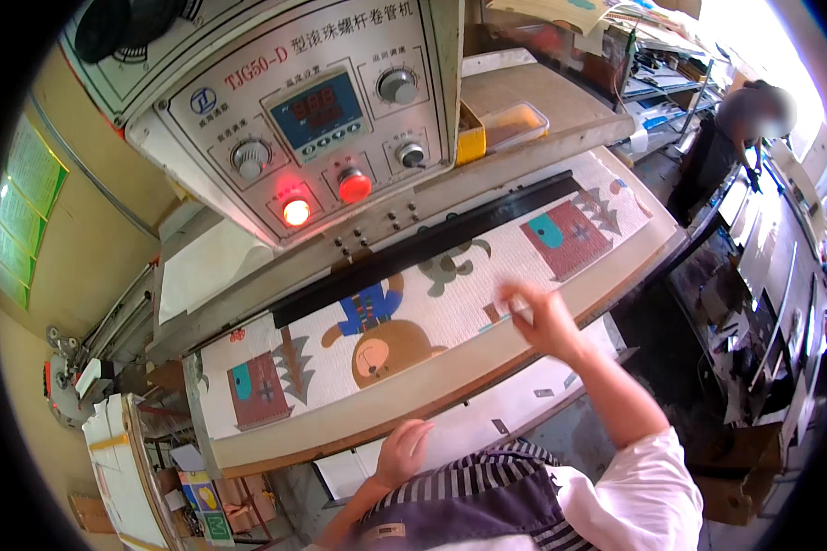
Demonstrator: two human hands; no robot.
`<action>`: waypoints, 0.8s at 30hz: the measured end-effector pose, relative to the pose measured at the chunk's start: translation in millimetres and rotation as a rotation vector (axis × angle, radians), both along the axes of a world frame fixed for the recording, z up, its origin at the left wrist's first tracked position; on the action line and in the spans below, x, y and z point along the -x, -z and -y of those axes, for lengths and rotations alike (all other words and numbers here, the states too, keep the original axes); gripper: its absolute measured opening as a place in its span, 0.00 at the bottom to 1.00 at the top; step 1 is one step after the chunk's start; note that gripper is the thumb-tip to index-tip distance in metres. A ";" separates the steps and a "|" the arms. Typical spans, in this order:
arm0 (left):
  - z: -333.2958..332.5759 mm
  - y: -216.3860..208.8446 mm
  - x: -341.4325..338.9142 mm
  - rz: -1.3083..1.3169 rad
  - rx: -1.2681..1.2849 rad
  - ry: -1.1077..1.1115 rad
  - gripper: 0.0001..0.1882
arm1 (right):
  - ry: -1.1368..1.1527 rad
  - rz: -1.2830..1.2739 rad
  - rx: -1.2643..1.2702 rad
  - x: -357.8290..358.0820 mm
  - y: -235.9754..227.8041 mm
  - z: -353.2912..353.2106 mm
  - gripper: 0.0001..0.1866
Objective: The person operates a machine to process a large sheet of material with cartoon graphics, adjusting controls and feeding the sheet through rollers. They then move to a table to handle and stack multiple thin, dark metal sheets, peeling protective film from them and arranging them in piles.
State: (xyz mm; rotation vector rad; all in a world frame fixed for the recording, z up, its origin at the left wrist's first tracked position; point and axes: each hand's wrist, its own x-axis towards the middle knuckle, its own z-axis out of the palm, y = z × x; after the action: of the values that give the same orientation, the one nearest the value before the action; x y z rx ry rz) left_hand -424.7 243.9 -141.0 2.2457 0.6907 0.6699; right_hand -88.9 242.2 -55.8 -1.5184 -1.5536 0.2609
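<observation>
A white textured sheet [473, 292] printed with a brown bear, a grey animal, trees and dark red houses lies on the machine's long table. Across its far side runs a black bar [432, 246]. Above the sheet's right half hovers my right hand [544, 321], fingers bent and smeared by motion; nothing shows in it. My left hand [402, 455] is below the table's wooden front edge [340, 444], empty, its fingers loosely extended. Over the far side stands the control box [312, 119] with knobs, a lit display, a red button [355, 186] and a glowing light [295, 212].
A yellow bin [470, 136] and a clear plastic tray [516, 124] sit behind the machine's rail. White panels [469, 432] lie below the table's front. At the far right, another person [721, 138] stands at a separate bench. A white-topped cart [119, 468] is at the left.
</observation>
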 end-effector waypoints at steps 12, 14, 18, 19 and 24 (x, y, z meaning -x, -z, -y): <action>20.1 21.0 -37.8 0.107 0.019 0.444 0.11 | 0.109 0.220 1.500 62.0 223.7 303.3 0.19; 21.9 16.6 -43.9 0.139 0.016 0.455 0.12 | 0.125 0.106 1.454 58.7 267.0 331.8 0.22; 29.9 5.8 -47.1 0.064 0.026 0.416 0.12 | 0.211 -0.002 1.381 48.7 287.3 348.1 0.23; 33.1 4.6 -49.3 0.061 0.030 0.405 0.12 | 0.266 -0.127 1.370 43.8 290.9 353.3 0.23; 59.5 14.3 -58.2 0.025 0.059 0.386 0.13 | 0.380 -0.307 1.294 4.9 336.3 395.3 0.21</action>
State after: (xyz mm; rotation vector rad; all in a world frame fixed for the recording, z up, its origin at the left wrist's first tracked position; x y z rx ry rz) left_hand -366.5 184.4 -155.4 2.2248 0.2469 0.4782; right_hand -93.9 -153.1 -392.0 -2.5054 -0.7410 1.3798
